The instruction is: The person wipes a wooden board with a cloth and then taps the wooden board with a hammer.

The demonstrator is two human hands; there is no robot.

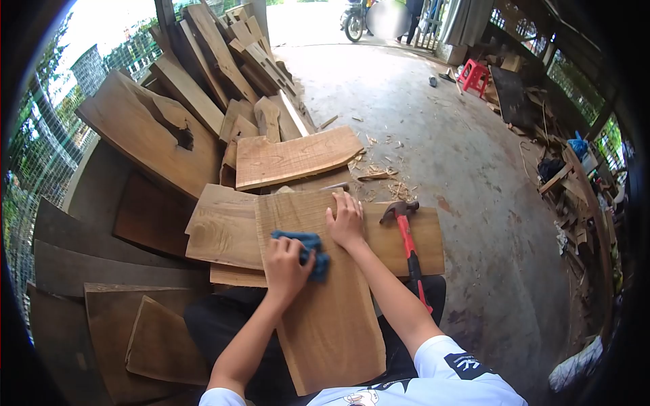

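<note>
A wooden board lies lengthwise before me, from my lap across other planks. My left hand is closed on a blue cloth, pressed against the board's left side. Near the far right corner, my right hand rests flat on the board with its fingers stretched out. A claw hammer with a red and black handle lies to the right, on a plank beneath the board. What the left palm covers of the cloth is hidden.
Beyond the board sits another cut plank. Stacked boards lean along the left side. Wood shavings litter the concrete floor. Far right are a red stool and scrap wood. A motorbike and a person stand at the entrance.
</note>
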